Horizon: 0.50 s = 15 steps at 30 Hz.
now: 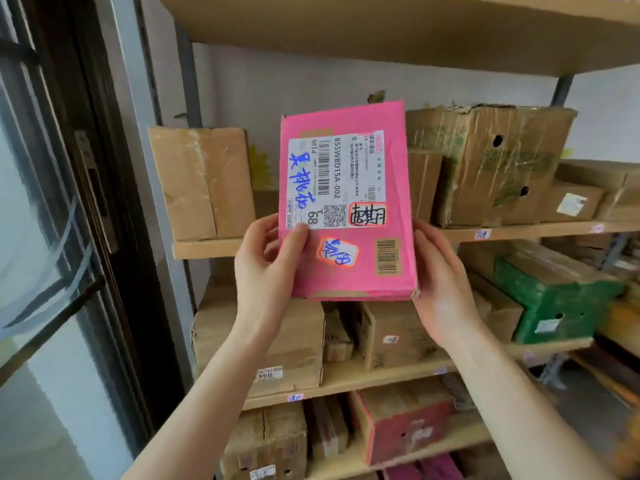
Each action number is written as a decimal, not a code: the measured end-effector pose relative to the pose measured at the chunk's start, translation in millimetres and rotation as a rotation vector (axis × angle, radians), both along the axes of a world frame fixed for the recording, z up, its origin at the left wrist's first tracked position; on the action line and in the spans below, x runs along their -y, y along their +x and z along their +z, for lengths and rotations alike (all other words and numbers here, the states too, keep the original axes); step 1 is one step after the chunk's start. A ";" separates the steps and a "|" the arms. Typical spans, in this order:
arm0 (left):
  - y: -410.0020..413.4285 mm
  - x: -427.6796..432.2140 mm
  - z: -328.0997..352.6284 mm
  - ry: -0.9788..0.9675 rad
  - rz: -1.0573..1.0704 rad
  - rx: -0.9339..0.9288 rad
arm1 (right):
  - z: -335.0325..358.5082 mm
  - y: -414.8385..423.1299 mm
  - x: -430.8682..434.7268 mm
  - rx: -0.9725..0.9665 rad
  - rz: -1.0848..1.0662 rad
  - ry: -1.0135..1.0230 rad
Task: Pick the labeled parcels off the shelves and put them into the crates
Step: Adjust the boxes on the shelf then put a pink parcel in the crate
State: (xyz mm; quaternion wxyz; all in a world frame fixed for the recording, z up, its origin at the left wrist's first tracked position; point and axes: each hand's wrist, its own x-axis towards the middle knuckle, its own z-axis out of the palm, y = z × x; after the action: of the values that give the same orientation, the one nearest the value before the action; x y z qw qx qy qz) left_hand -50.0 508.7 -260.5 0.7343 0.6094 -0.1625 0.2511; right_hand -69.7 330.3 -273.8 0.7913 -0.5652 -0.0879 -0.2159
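- The pink parcel (346, 202) is held upright in the air in front of the shelving, its labeled face toward the camera and its edges touching no shelf or box.
- Above its top edge there is open space up to the upper shelf board (381, 39).
- To the left, a gap of bare wall separates it from the brown cardboard box (201, 181) standing on the middle shelf (207, 247). Farther left is the dark door frame (114, 202).
- To the right, the parcel's edge overlaps the battered carton (491, 164) behind it.
- Its bottom edge hangs above the boxes on the lower shelf (363, 379). The green box (554, 299) sits well off to the right.
- The left hand (266, 268) grips the parcel's lower left edge. Its thumb presses the front face at the corner of the white shipping label (332, 181), and its fingers curl behind.
- The right hand (440, 282) clasps the lower right edge near the bottom corner, thumb along the edge and fingers hidden behind the parcel.
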 end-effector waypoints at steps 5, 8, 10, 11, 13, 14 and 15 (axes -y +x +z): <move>-28.4 42.3 -35.0 0.083 -0.192 -0.012 | -43.3 -67.7 26.8 -0.053 -0.244 -0.157; -52.0 87.2 -64.2 0.164 -0.334 -0.059 | -72.9 -115.3 56.3 -0.158 -0.358 -0.131; -68.5 127.2 -84.9 0.199 -0.445 -0.100 | -91.0 -145.5 84.4 -0.222 -0.455 -0.081; -76.4 149.5 -94.6 0.222 -0.494 -0.115 | -98.7 -160.4 100.4 -0.247 -0.510 -0.063; -94.1 197.0 -112.2 0.270 -0.581 -0.128 | -114.8 -190.9 135.9 -0.309 -0.613 -0.020; -103.9 222.3 -120.7 0.292 -0.623 -0.137 | -123.9 -206.0 155.6 -0.333 -0.650 0.003; -114.4 248.8 -129.2 0.314 -0.666 -0.147 | -131.8 -221.8 175.3 -0.355 -0.684 0.022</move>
State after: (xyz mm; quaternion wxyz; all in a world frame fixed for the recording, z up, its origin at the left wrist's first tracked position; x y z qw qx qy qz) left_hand -164.4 259.9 -389.7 0.6830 0.6448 -0.3351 -0.0739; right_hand -291.5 154.9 -405.6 0.6825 -0.5820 0.2462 -0.3671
